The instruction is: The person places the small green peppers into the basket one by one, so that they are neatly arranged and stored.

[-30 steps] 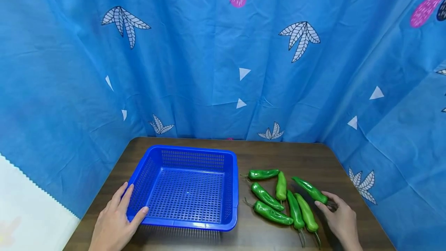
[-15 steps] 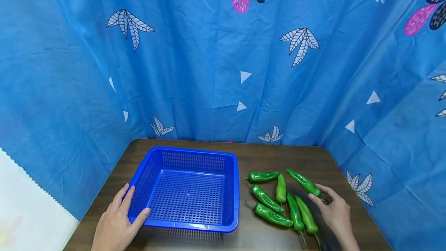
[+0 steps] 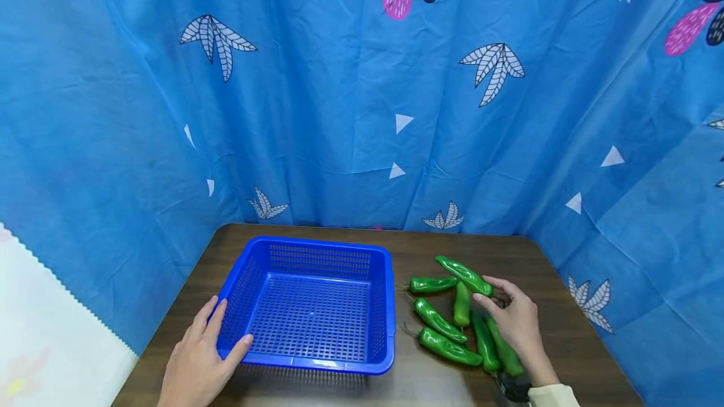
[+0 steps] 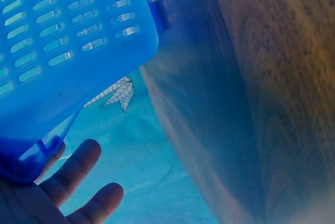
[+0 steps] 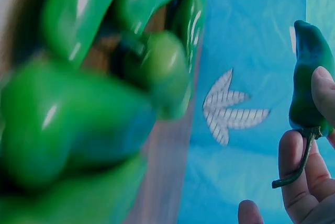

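Note:
My right hand pinches a long green pepper near its stem end, thumb on one side and fingers on the other. That pepper is above the table, its tip pointing to the far left; its curved stem shows in the right wrist view. Below it lie several more green peppers, among them a lighter one and a dark one. My left hand rests at the front left corner of a blue plastic basket, with thumb and fingers spread along the rim. The basket has nothing in it.
A brown wooden table bears the basket on the left and the peppers on the right. Blue patterned curtain hangs behind and along the sides. A dark device sits at my right wrist, beside a pale sleeve.
My right hand has carried the held pepper to the left and up, from the right side of the group to above the other peppers. The left hand stays at the basket's corner.

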The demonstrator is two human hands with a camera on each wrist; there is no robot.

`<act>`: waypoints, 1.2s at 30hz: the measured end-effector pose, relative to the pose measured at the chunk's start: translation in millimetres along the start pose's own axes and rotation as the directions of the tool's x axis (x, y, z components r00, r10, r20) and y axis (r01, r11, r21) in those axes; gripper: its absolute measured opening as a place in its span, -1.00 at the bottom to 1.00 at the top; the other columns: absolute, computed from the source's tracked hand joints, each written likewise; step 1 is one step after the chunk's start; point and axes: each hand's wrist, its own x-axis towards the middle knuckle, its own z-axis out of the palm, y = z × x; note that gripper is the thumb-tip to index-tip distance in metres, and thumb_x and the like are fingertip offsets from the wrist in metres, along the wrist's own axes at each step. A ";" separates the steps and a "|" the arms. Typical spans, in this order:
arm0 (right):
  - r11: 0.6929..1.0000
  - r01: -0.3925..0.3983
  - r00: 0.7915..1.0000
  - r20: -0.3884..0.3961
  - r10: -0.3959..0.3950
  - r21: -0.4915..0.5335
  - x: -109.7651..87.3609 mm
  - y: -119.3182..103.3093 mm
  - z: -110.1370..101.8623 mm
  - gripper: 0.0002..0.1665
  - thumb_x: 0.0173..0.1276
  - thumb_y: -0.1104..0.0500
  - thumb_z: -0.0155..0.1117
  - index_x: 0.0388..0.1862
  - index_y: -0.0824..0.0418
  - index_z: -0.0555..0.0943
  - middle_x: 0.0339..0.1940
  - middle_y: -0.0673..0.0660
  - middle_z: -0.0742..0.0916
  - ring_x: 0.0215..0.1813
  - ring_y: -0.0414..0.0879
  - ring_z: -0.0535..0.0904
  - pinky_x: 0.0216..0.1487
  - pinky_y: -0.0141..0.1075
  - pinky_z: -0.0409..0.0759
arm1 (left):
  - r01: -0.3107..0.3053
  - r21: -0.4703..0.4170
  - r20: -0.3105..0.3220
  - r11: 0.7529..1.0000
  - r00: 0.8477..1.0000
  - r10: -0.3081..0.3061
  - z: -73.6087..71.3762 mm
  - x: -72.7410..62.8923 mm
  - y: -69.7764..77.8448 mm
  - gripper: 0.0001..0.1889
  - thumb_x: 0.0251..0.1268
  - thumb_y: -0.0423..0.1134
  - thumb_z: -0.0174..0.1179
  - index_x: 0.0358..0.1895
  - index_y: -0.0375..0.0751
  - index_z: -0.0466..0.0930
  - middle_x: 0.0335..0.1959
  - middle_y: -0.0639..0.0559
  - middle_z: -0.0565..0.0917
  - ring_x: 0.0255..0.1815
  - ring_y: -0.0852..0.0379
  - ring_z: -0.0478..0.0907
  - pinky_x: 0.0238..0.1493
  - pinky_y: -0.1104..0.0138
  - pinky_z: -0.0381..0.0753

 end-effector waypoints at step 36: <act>0.952 0.088 0.962 0.223 -0.158 0.294 30.8 -220.3 55.3 -0.52 0.14 0.12 0.59 0.08 -0.05 0.72 -0.12 -0.03 0.74 -0.33 -0.20 0.61 -0.36 -0.38 0.59 | 0.046 0.032 0.070 0.998 0.996 -0.048 -9.5 -1.2 -3.7 -0.05 0.24 0.38 0.19 0.47 -0.31 0.32 0.52 -0.28 0.24 0.22 -0.42 0.51 0.00 -0.35 0.46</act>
